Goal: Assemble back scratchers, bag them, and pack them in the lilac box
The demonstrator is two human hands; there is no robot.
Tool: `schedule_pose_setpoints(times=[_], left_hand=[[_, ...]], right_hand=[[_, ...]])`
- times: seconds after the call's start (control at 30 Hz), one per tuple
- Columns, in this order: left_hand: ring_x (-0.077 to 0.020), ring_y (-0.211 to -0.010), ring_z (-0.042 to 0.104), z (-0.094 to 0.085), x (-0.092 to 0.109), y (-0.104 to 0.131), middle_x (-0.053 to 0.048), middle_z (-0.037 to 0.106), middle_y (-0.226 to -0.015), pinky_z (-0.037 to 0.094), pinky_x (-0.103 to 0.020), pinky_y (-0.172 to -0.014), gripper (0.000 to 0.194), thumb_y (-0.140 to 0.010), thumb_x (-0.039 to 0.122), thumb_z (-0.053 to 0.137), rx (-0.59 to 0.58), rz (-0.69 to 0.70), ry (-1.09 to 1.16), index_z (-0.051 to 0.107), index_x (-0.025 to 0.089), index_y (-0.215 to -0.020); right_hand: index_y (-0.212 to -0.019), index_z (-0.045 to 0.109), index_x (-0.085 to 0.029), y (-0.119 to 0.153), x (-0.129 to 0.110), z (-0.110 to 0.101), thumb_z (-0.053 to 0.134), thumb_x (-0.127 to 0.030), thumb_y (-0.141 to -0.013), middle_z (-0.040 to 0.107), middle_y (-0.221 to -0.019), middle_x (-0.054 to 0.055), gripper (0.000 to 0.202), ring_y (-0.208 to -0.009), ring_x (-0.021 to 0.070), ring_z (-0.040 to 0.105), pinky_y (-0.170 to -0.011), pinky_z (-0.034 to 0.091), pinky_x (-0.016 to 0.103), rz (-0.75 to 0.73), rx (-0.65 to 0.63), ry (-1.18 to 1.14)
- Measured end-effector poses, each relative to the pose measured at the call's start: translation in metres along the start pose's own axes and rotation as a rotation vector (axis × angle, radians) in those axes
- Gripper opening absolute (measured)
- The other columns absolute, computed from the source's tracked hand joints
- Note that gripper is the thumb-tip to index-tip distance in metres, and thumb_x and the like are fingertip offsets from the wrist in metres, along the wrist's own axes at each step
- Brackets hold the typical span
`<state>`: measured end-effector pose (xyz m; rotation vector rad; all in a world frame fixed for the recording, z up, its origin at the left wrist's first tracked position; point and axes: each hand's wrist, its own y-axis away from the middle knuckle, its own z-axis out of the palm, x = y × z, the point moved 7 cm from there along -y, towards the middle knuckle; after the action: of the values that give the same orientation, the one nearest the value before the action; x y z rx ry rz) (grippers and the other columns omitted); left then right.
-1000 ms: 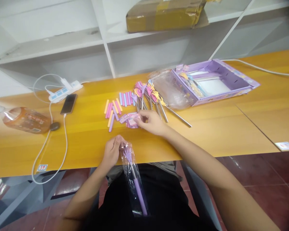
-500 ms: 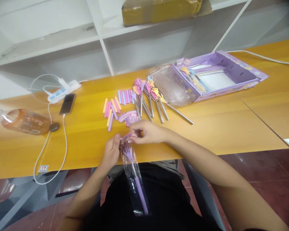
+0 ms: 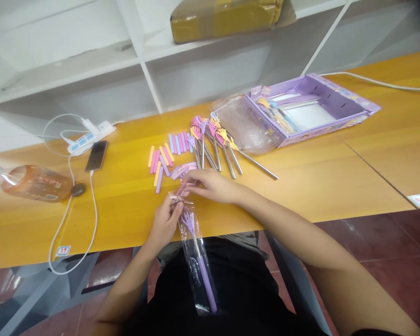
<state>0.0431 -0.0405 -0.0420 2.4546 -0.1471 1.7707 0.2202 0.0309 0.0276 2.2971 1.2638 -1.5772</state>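
My left hand (image 3: 165, 221) is closed on the top of a clear plastic bag (image 3: 206, 280), pinching it between thumb and fingers. Inside the bag lies a back scratcher (image 3: 205, 275) with a purple hand-shaped head, a metal rod and a purple handle; it slants down over my lap. At the bag's mouth is a small pink printed card (image 3: 182, 188), with the fingertips of my right hand (image 3: 210, 185) closed on its edge. More printed cards (image 3: 177, 172) lie just beyond, partly hidden by my right hand. Behind them are several back scratchers (image 3: 217, 144) with bare metal rods.
Coloured handle sleeves (image 3: 159, 161) lie left of the scratchers. A purple display box (image 3: 283, 136) with bagged scratchers stands back right, beside clear bags (image 3: 243, 128). To the left are a phone (image 3: 96, 155), a power strip (image 3: 91, 138), cables and an orange bottle (image 3: 38, 183).
My right hand has shifted slightly up and left, its fingers straighter over the card. My left thumb has moved down across the bag's top. The view has tilted slightly.
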Motion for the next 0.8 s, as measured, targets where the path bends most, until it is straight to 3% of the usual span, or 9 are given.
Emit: schedule_pose_setpoints(times=[0.17,0.3,0.47,0.6,0.7,0.8], left_hand=[[-0.024,-0.098,0.079,0.002,0.002,-0.001,-0.01,0.081,-0.116,0.06,-0.035,-0.089,0.04,-0.108,0.059,0.062,-0.01,-0.003,-0.003,0.068,0.023,-0.125],[-0.0239,-0.101,0.079,0.003,0.003,-0.001,-0.01,0.08,-0.126,0.06,-0.036,-0.09,0.04,-0.11,0.057,0.06,-0.033,-0.002,-0.021,0.068,0.023,-0.129],[-0.0231,-0.097,0.078,0.003,0.003,-0.001,-0.01,0.08,-0.124,0.06,-0.036,-0.09,0.04,-0.111,0.057,0.059,-0.034,0.011,-0.051,0.068,0.023,-0.131],[-0.0256,-0.104,0.079,0.003,0.0,-0.001,-0.01,0.08,-0.124,0.061,-0.036,-0.089,0.043,-0.109,0.058,0.061,-0.028,0.01,-0.026,0.068,0.023,-0.133],[-0.0256,-0.101,0.08,0.003,-0.002,-0.001,-0.009,0.081,-0.117,0.062,-0.036,-0.087,0.043,-0.109,0.058,0.061,-0.02,-0.003,-0.013,0.068,0.023,-0.133],[-0.0254,-0.1,0.08,0.004,-0.002,-0.001,-0.009,0.081,-0.115,0.062,-0.036,-0.087,0.041,-0.11,0.057,0.061,-0.03,0.001,0.006,0.069,0.022,-0.129]], right_hand=[[-0.119,0.076,-0.022,0.0,-0.005,-0.001,0.058,-0.025,-0.115,0.078,-0.118,0.009,0.018,-0.111,0.0219,0.072,-0.101,0.057,0.039,-0.115,-0.005,0.099],[-0.13,0.075,-0.021,0.002,-0.002,0.003,0.056,-0.025,-0.116,0.074,-0.122,0.011,0.024,-0.118,0.0232,0.07,-0.106,0.057,0.039,-0.16,-0.011,0.15],[-0.133,0.075,-0.02,0.002,-0.003,0.007,0.056,-0.025,-0.116,0.073,-0.121,0.011,0.026,-0.114,0.0229,0.071,-0.103,0.058,0.039,-0.196,-0.005,0.134],[-0.136,0.069,-0.022,0.001,0.001,0.006,0.069,-0.026,-0.11,0.076,-0.11,0.006,0.026,-0.1,0.0203,0.072,-0.093,0.06,0.036,-0.082,0.031,0.027],[-0.125,0.066,-0.02,0.002,0.005,0.005,0.075,-0.027,-0.106,0.073,-0.094,0.001,0.022,-0.082,0.0168,0.068,-0.076,0.057,0.031,0.011,0.053,-0.06],[-0.113,0.068,-0.02,0.002,0.002,0.004,0.071,-0.028,-0.107,0.073,-0.092,0.002,0.011,-0.08,0.0163,0.066,-0.075,0.055,0.031,-0.023,0.063,-0.034]])
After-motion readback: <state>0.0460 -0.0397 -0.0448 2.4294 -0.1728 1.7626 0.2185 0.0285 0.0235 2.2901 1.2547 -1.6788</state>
